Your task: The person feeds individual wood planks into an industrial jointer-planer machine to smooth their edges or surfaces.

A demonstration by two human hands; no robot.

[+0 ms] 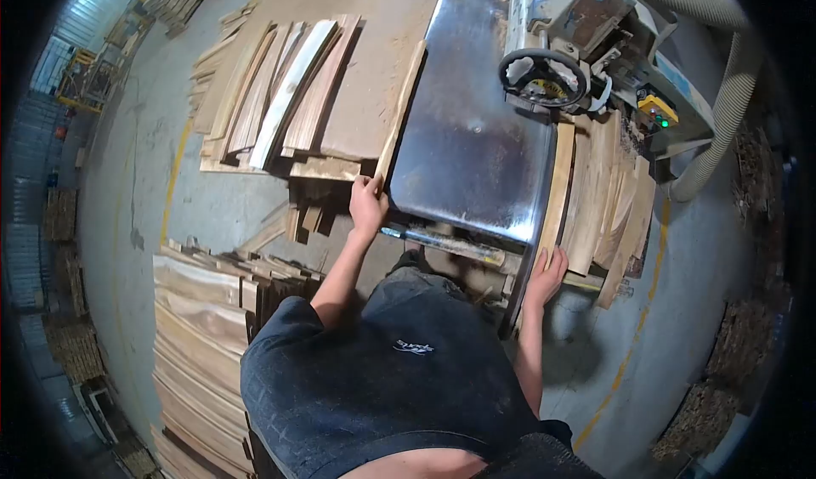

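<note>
My left hand (368,207) is closed around the near end of a narrow wooden strip (406,96), which lies along the left edge of a shiny metal machine table (467,164). On the opposite side, my right hand (546,277) grips the near end of another wooden strip (558,186) running along the table's right edge. The far end of that strip reaches below the machine head, close to a black handwheel (542,78). Part of each hand's grip is hidden by the fingers.
Boards (293,88) lie on a brown panel at the left, with a larger board stack (200,334) below. More boards (595,194) rest beside the right strip. A control box (657,113) with a green light and a ribbed hose (735,96) are at the right.
</note>
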